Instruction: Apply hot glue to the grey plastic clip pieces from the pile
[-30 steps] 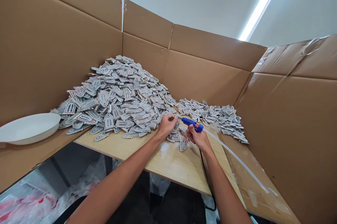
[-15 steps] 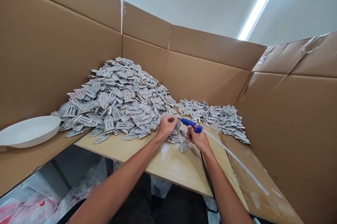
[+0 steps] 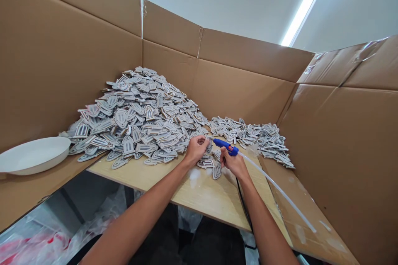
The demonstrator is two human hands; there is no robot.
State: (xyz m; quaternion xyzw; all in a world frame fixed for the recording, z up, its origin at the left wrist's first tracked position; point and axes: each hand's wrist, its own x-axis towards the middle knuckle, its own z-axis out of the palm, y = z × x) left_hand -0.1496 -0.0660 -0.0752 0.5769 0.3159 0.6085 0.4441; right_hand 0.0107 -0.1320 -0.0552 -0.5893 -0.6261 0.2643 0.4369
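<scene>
My right hand (image 3: 232, 163) is wrapped round the handle of a blue glue gun (image 3: 225, 147), whose nozzle points left. A long translucent glue stick (image 3: 280, 190) trails from its back end. Pinched in my left hand (image 3: 196, 149) is a small grey arched piece (image 3: 209, 146), close to the nozzle; fingers hide part of it. Whether nozzle and piece touch is too small to tell. Below the hands, a few grey window-shaped pieces (image 3: 217, 170) lie on the wooden board. A large heap of such pieces (image 3: 149, 120) rises behind my left hand.
A smaller heap (image 3: 251, 134) lies at the back right. On the left stands a white oval dish (image 3: 34, 155). Tall cardboard walls (image 3: 242, 91) surround the wooden board (image 3: 205, 198). A black cord (image 3: 244, 203) hangs by my right forearm. Plastic bags (image 3: 40, 240) lie at lower left.
The view has shifted very slightly. Both hands, the glue gun and the held piece stay in nearly the same place.
</scene>
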